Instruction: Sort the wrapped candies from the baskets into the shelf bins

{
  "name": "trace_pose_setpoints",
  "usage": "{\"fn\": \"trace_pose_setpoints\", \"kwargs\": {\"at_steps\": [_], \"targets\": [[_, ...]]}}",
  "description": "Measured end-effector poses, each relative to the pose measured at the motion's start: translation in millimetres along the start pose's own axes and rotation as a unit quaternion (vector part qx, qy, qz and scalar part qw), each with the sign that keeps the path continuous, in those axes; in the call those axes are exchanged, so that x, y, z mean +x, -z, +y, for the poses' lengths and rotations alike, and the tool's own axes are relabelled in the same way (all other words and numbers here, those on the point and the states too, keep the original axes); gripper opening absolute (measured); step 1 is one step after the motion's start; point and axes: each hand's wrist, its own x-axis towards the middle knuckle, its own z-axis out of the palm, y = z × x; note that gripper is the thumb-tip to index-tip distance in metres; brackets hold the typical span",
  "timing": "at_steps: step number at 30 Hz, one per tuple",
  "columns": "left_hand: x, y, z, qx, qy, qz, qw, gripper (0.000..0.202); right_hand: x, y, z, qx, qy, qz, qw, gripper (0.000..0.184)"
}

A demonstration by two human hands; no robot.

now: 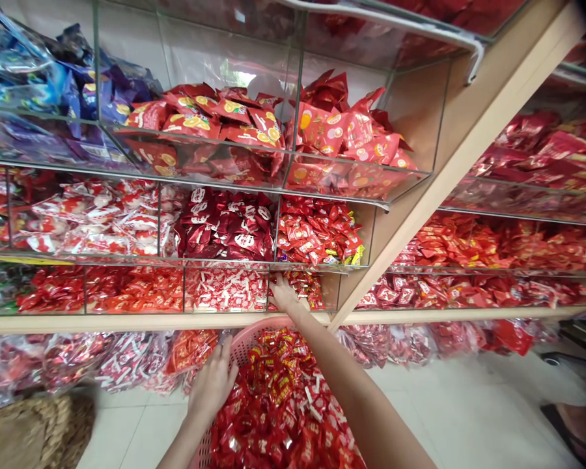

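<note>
Your left grip (pixel 213 384) clasps the rim of the one pink basket (pixel 266 324), which sits just below both grips and is heaped with small red sweets (pixel 283 397), too many to count. Your right grip (pixel 284 294) lies in the lowest bin (pixel 329 293) directly above the basket, touching the red packets there. Its fingers are buried, so I cannot tell whether it is clenched. Three rows of clear bins stand above and beside it. The wrapper print is too small to read.
</note>
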Motion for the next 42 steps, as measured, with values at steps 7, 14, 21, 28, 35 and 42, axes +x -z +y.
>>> {"fn": "trace_pose_setpoints", "kwargs": {"at_steps": [7, 14, 21, 28, 35, 42], "targets": [[0, -2.4, -2, -0.008, 0.0, 0.009, 1.0, 0.05, -7, 12, 9, 0.015, 0.046, -0.046, 0.998, 0.024], [0, -5.3, -2, 0.005, -0.005, 0.02, 1.0, 0.05, -11, 19, 13, 0.017, 0.074, -0.068, 0.995, 0.028], [0, -2.9, -1, 0.006, -0.004, 0.011, 1.0, 0.051, -2, 13, 6, 0.01, 0.047, -0.073, 0.996, 0.027], [-1, -1.5, 0, 0.007, -0.004, 0.02, 1.0, 0.051, -6, 10, 12, 0.038, 0.04, -0.039, 0.998, 0.019], [-1, -0.5, 1, 0.004, -0.006, 0.011, 1.0, 0.053, -10, 5, 35, 0.261, -0.026, 0.087, 0.961, 0.027], [0, -2.3, 0, 0.0, -0.002, 0.014, 1.0, 0.053, -20, 11, 45, 0.489, -0.104, 0.126, 0.857, 0.046]]}}
